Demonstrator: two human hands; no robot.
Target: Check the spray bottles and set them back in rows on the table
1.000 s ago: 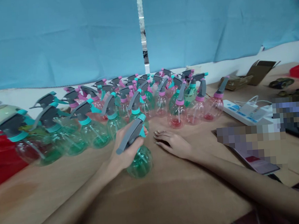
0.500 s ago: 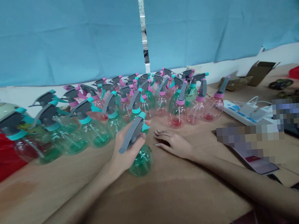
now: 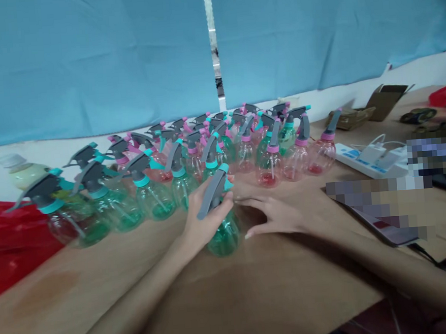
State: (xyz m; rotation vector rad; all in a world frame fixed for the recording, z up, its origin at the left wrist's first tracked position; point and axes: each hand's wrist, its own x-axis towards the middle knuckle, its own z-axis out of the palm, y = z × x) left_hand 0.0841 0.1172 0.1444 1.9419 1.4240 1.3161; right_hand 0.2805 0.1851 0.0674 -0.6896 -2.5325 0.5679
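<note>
My left hand (image 3: pixel 205 214) is wrapped round the neck of a green spray bottle (image 3: pixel 225 238) with a grey and turquoise trigger head. The bottle stands close to upright at the middle of the table, its nozzle turned away from me. To its right is my right hand (image 3: pixel 274 215), fingers apart and thumb spread, holding nothing; its fingertips come near the bottle, and I cannot tell whether they touch it. Behind both hands stand several more spray bottles, green ones such as this bottle (image 3: pixel 156 199) at the left and pink ones such as this bottle (image 3: pixel 268 171) at the right.
A phone (image 3: pixel 383 222) lies at the right, beside a white power strip (image 3: pixel 360 162) with chargers and cables. An open cardboard box (image 3: pixel 386 102) is at the back right. A red plastic bag (image 3: pixel 18 242) and a capped bottle (image 3: pixel 26 170) are at the left.
My right hand has opened wider, thumb moving away from the fingers, and is closer to the held bottle. The view has shifted slightly; my left hand keeps its grip on the spray bottle.
</note>
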